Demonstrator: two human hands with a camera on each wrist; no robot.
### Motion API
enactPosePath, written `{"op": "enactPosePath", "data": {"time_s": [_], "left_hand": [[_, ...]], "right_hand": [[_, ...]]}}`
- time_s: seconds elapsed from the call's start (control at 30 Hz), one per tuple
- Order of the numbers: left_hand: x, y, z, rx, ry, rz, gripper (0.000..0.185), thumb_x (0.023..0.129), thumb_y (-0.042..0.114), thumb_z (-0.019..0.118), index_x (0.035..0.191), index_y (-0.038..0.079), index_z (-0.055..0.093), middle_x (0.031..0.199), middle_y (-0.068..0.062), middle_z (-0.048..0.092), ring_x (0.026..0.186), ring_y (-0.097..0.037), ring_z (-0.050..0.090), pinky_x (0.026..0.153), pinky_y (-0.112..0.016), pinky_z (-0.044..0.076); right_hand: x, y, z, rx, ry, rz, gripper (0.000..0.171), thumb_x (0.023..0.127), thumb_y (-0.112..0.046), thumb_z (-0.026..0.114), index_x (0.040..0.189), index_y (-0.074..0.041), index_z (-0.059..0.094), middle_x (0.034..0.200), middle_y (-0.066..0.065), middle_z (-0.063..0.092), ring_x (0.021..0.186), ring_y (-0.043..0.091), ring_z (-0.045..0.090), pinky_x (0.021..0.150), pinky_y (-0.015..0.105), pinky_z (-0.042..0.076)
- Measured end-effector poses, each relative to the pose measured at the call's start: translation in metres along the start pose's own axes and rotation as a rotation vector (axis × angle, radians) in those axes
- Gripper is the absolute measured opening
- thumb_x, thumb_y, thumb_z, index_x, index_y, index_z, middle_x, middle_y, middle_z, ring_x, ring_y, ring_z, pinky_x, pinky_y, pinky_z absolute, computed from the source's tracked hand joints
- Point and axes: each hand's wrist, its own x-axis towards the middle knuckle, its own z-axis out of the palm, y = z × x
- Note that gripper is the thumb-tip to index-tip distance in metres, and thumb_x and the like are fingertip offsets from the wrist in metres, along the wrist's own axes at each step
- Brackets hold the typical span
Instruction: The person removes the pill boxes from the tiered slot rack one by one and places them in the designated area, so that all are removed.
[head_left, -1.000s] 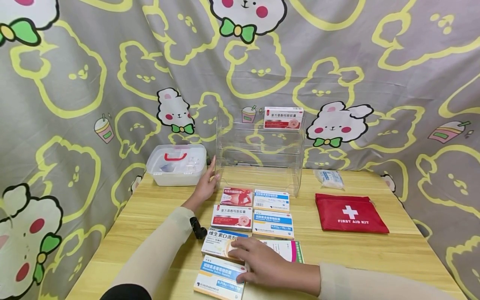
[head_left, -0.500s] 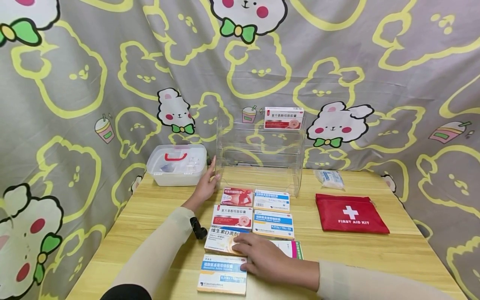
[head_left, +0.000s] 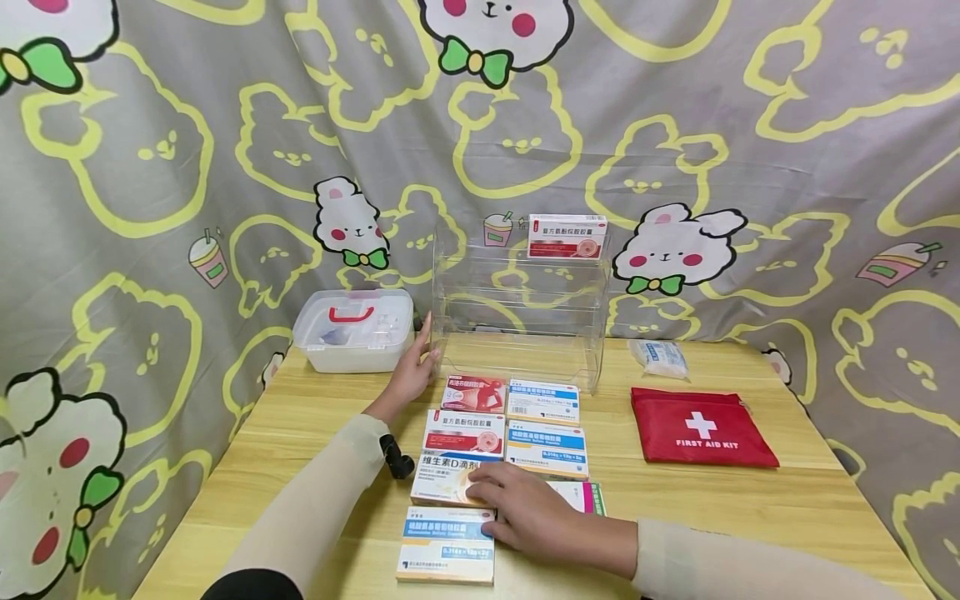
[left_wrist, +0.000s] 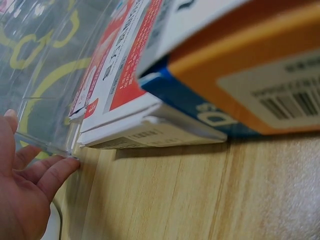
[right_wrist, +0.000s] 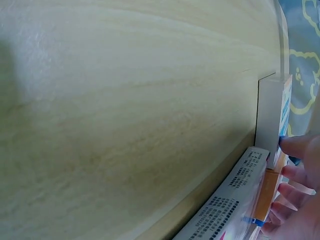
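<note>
At lower centre, the orange-and-white medicine box (head_left: 444, 481) has slid up against the red-and-white box (head_left: 463, 432) above it. The right hand (head_left: 534, 515) rests flat on it, fingers relaxed. The left hand (head_left: 411, 372), fingers straight, touches the clear acrylic rack (head_left: 517, 312) on the worktop (head_left: 787, 492).

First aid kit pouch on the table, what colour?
The first aid kit pouch is red with a white cross and white lettering. The head view shows it best.

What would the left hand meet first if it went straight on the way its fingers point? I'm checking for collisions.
The left hand already touches the clear acrylic rack; its fingers point up along the rack's left side, so probably only the curtain behind.
</note>
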Motion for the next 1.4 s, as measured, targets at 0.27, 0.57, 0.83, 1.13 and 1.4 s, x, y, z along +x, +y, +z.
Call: {"op": "enactPosePath", "data": {"time_s": [0.27, 0.57, 0.83, 1.13, 1.4], "left_hand": [[-0.002, 0.001, 0.000, -0.002, 0.003, 0.006, 0.075, 0.111, 0.017, 0.045, 0.161, 0.056, 0.005, 0.160, -0.027, 0.037, 0.064, -0.018, 0.044, 0.061, -0.033, 0.048], [0.000, -0.001, -0.001, -0.008, -0.002, 0.014, 0.074, 0.112, 0.015, 0.044, 0.164, 0.049, 0.004, 0.158, -0.028, 0.038, 0.063, -0.017, 0.045, 0.060, -0.032, 0.048], [-0.001, 0.001, 0.000, -0.006, -0.001, 0.015, 0.074, 0.111, 0.015, 0.045, 0.164, 0.048, 0.005, 0.159, -0.028, 0.037, 0.067, -0.022, 0.048, 0.061, -0.034, 0.050], [0.000, 0.001, -0.001, -0.014, -0.007, 0.020, 0.073, 0.111, 0.017, 0.045, 0.164, 0.048, 0.005, 0.159, -0.027, 0.037, 0.067, -0.022, 0.048, 0.061, -0.034, 0.049], [-0.002, 0.002, -0.001, -0.021, -0.003, 0.013, 0.072, 0.111, 0.016, 0.045, 0.165, 0.045, 0.006, 0.158, -0.027, 0.039, 0.070, -0.026, 0.051, 0.063, -0.037, 0.051]], "right_hand": [[-0.011, 0.009, -0.006, 0.084, 0.037, 0.034, 0.043, 0.098, -0.033, 0.072, 0.137, -0.017, 0.064, 0.147, 0.001, 0.055, 0.135, 0.020, 0.052, 0.109, 0.043, 0.048], [-0.030, 0.027, -0.006, 0.036, 0.027, 0.166, 0.054, 0.095, -0.038, 0.076, 0.143, -0.017, 0.061, 0.151, 0.002, 0.053, 0.139, 0.027, 0.049, 0.110, 0.051, 0.045], [-0.028, 0.035, -0.004, 0.058, 0.012, 0.179, 0.060, 0.097, -0.041, 0.071, 0.148, -0.013, 0.057, 0.156, 0.004, 0.049, 0.146, 0.027, 0.043, 0.118, 0.052, 0.035], [-0.022, 0.041, -0.004, 0.039, 0.052, 0.132, 0.059, 0.093, -0.044, 0.074, 0.141, -0.011, 0.064, 0.146, 0.003, 0.057, 0.136, 0.024, 0.052, 0.115, 0.051, 0.040], [-0.020, 0.046, -0.008, 0.063, 0.054, 0.132, 0.058, 0.092, -0.048, 0.073, 0.140, -0.015, 0.065, 0.145, 0.001, 0.058, 0.132, 0.021, 0.054, 0.107, 0.045, 0.049]]}}
